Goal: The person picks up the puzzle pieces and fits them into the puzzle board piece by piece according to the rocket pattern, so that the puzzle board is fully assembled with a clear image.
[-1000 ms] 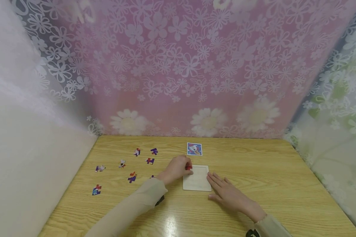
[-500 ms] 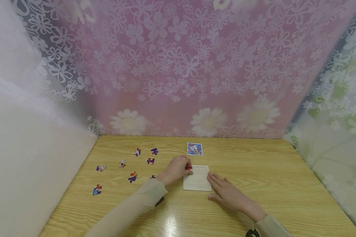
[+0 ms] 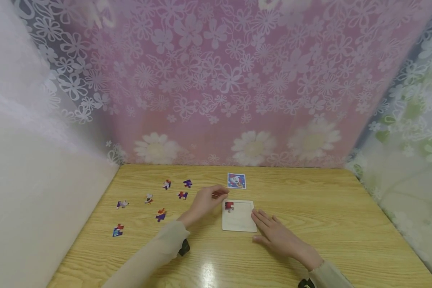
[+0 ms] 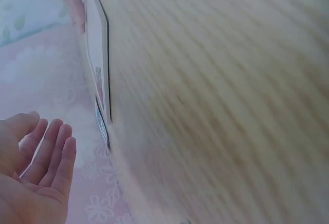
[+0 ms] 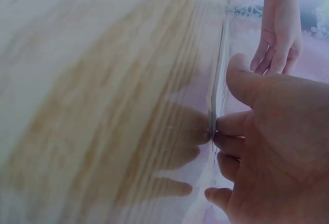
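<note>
L hand point(image 3: 206, 201): you're hovering it released, w/ fingers loosely bent.
R hand point(image 3: 273, 234): you're resting it released, straight fingers touching the tray point(image 3: 242, 222), R edge.
Red pc point(image 3: 229, 206): lying in the tray, corner nearest your L hand; seating's hard to tell from here.
Card point(image 3: 236, 181): lying just beyond your L hand's fingertips.
Loose pcs point(image 3: 160, 216): 7 lying L of your L hand.

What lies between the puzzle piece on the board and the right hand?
Only bare board lies between the piece and the right hand, as the head view shows.
</note>
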`<state>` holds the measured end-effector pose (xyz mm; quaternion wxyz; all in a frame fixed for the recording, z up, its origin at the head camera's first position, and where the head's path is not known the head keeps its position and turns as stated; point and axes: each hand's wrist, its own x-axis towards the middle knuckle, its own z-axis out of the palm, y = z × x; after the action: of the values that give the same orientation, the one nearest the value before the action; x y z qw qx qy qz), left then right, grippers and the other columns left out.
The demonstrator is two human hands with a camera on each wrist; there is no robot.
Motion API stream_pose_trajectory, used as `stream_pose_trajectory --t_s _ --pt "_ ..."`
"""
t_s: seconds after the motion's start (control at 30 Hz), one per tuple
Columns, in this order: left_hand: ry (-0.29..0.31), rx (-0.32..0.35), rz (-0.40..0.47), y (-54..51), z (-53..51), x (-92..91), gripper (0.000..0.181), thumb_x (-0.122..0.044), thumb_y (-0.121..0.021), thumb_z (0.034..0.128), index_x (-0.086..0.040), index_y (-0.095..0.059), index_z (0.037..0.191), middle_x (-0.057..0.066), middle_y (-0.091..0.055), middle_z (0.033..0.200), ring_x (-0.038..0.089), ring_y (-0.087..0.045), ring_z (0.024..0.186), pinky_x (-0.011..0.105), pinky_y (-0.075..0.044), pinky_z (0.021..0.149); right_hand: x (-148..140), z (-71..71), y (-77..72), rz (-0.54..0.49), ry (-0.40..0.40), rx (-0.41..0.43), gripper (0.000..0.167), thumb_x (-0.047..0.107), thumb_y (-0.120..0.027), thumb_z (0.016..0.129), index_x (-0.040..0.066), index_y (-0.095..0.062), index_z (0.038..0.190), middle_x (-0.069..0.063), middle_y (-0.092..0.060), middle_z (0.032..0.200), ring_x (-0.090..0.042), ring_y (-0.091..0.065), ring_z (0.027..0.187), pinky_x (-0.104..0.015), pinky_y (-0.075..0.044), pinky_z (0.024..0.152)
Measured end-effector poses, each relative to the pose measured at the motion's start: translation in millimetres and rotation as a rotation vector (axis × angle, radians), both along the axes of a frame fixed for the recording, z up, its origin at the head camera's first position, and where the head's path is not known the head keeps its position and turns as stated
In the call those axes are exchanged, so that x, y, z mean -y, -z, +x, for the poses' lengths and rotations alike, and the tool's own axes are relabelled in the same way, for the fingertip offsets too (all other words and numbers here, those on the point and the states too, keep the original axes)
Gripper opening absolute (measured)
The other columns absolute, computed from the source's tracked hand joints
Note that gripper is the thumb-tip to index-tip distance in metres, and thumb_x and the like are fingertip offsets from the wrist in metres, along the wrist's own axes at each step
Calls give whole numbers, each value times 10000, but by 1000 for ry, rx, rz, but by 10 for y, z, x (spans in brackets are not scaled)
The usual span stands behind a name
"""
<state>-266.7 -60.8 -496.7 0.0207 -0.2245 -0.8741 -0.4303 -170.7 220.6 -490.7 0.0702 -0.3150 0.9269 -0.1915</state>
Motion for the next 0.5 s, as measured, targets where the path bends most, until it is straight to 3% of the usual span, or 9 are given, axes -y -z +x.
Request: stream_pose_trajectory --t_s 0.23,0.5 --pt "-25 0 93 -46 16 197 274 -256 -646 1014 -113 -716 1237 -23 -736 1148 127 -700 1037 309 -571 920 -9 -6 6 11 2 -5 703 396 -522 1056 -63 -319 1547 -232 -284 1622 -449 -240 1493 -712 -231 1137" --pt "-112 -9 116 -147 -73 636 279 -230 -674 996 -169 -703 1266 69 -708 1246 239 -675 1126 441 -546 981 -13 -17 12 6 -4 -3 692 387 -519 1059 -59 -318 1549 -228 -282 1625 -447 -241 1494 -713 -232 1136"
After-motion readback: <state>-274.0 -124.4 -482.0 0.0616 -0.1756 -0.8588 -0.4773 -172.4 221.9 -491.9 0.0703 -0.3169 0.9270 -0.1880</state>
